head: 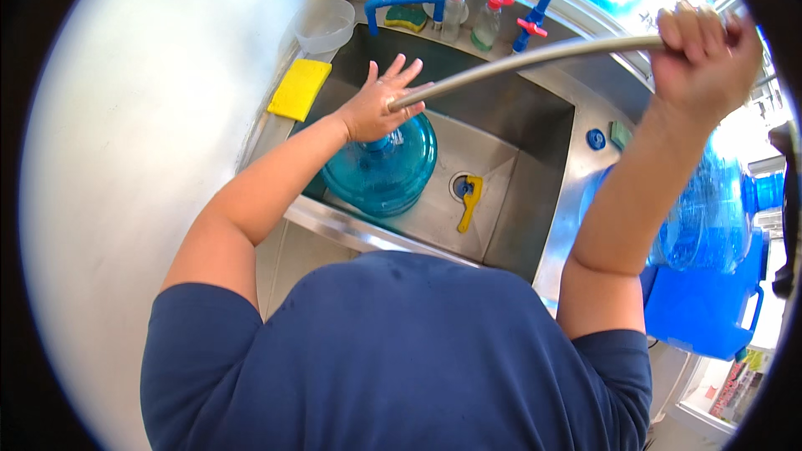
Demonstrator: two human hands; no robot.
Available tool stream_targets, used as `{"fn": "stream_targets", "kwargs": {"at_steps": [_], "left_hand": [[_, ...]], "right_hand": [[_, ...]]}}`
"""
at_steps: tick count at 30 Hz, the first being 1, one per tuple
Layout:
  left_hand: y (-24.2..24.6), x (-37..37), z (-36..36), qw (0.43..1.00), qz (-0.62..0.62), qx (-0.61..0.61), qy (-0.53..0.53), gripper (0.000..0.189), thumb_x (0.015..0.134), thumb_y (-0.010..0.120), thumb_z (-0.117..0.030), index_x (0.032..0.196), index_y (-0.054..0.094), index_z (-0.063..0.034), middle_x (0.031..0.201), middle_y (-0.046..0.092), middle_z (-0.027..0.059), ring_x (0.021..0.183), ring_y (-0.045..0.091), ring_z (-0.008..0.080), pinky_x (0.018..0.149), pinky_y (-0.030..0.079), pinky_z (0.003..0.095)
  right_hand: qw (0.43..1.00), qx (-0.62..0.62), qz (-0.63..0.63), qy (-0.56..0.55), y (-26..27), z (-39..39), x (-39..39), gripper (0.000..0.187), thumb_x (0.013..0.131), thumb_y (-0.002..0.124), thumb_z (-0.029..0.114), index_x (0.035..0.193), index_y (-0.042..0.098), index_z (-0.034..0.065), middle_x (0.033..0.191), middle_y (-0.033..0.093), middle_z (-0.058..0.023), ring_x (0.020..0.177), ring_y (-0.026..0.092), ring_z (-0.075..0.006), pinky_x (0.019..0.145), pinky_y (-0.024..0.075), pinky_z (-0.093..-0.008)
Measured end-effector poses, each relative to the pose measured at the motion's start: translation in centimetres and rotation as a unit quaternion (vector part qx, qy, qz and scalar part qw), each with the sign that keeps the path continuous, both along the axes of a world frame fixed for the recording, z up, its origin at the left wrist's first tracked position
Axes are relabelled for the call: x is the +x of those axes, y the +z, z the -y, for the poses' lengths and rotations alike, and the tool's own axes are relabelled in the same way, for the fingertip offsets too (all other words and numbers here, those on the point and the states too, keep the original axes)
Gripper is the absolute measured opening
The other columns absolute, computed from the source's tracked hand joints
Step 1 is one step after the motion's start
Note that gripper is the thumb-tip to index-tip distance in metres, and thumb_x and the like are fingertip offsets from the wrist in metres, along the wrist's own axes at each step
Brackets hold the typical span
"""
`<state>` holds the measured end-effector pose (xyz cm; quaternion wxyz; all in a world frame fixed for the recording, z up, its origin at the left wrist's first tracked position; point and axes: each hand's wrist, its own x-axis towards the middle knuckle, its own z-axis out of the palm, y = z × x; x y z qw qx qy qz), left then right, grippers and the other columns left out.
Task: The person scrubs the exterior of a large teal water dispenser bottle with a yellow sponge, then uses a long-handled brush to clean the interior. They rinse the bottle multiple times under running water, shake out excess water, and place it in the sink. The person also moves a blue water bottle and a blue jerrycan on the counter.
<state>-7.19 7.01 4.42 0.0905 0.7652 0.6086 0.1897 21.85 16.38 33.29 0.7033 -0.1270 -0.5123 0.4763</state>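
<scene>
My right hand (705, 59) is raised at the upper right, its fingers closed around the far end of a long, pale, slightly bent rod (532, 61). The rod slants down to my left hand (382, 100), where its lower end goes out of sight between thumb and forefinger. Spread fingers show on that left hand, which is over the neck of a translucent blue water jug (382, 175). The jug stands in a stainless steel sink (501, 156). Whether the rod enters the jug is hidden by the hand.
A yellow tool (470, 203) lies by the drain (461, 186). Along the sink's back are a blue pipe tap (404, 1), a sponge (405, 19) and red-capped bottles (486, 28). A yellow cloth (299, 89) and clear tub (326, 25) lie left; blue water containers (702, 307) stand right.
</scene>
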Motion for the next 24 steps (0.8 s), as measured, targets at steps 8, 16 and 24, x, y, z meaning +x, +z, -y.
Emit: {"fn": "stream_targets", "kwargs": {"at_steps": [8,16,24], "left_hand": [[-2.2,3.8,5.7,0.971,0.183,0.062,0.138,0.113,0.070,0.078,-0.062,0.156,0.021,-0.0157,0.155,0.028,0.0215,0.141,0.030,0.0449,0.114,0.025,0.0534],[-5.1,2.0,1.5,0.938,0.271,0.015,0.215,0.069,0.069,0.084,-0.035,0.125,0.051,-0.0091,0.114,0.065,0.0172,0.113,0.059,0.0376,0.103,0.044,0.0426],[-6.6,4.4,0.4,0.990,0.119,0.049,-0.055,0.057,0.073,0.080,-0.022,0.122,0.053,-0.0162,0.121,0.062,0.0085,0.120,0.055,0.0307,0.118,0.025,0.0495]], "right_hand": [[0.980,0.028,0.089,0.177,-16.6,3.6,-12.4,0.020,0.098,0.059,0.021,0.086,0.060,0.0048,0.058,0.056,-0.0033,0.043,0.050,-0.0090,0.041,0.0413,-0.0253],[0.909,-0.023,0.278,0.309,-21.8,4.7,-12.8,0.038,0.099,0.059,0.027,0.068,0.052,0.0062,0.058,0.052,0.0018,0.056,0.047,-0.0043,0.051,0.0391,-0.0245],[0.905,0.208,0.285,0.237,-31.7,4.2,-6.0,0.038,0.096,0.051,0.028,0.067,0.055,0.0040,0.060,0.053,-0.0028,0.057,0.048,-0.0108,0.051,0.0393,-0.0312]]}}
